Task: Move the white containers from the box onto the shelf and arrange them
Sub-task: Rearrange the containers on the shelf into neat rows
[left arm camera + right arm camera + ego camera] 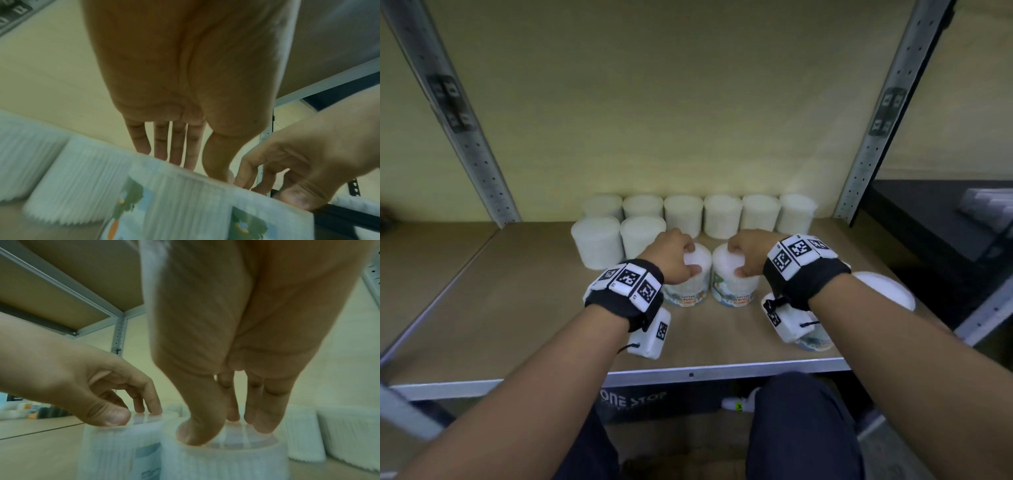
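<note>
Two white cotton-bud containers with printed labels stand side by side on the shelf board point(500, 308). My left hand point(693, 258) grips the lid of the left container point(686, 294) from above, thumb on the near side. My right hand point(736, 259) grips the right container point(736, 294) the same way. In the left wrist view my left hand point(197, 168) reaches over the blurred left container point(185, 203). The right wrist view has my right hand point(228, 430) with thumb and fingertips on the lid of the right container point(222, 459), and the left container point(119, 443) beside it.
A row of several white containers point(722, 216) lines the back wall, and two more point(597, 241) stand in front of it at the left. Another container point(883, 287) sits by my right wrist. Metal uprights point(465, 137) flank the shelf. A dark box point(633, 401) lies below the front edge.
</note>
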